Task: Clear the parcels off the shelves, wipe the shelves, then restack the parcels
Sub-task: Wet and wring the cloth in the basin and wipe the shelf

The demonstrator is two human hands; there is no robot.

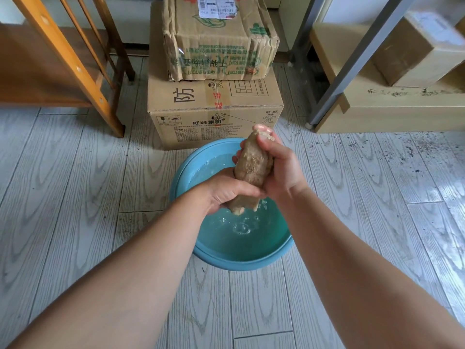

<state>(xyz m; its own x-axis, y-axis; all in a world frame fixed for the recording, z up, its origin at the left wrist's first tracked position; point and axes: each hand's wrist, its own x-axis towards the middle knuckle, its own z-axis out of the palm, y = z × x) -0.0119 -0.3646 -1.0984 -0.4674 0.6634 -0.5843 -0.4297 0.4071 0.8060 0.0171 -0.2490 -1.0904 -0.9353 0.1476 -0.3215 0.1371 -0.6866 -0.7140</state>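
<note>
Both hands wringing cloth over basin: left hand fingers wrapped round near end, right hand clamped on far end (long axis runs away from me).

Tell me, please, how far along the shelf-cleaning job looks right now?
Partly done: two stacked cardboard boxes sit on the floor, apparently cleared off. In hand: both the left hand and right hand keep a grip on a rolled tan cloth, wringing it over the blue plastic basin of water. Left: a brown box sits on the dusty pale shelf; wiping and restacking remain.
</note>
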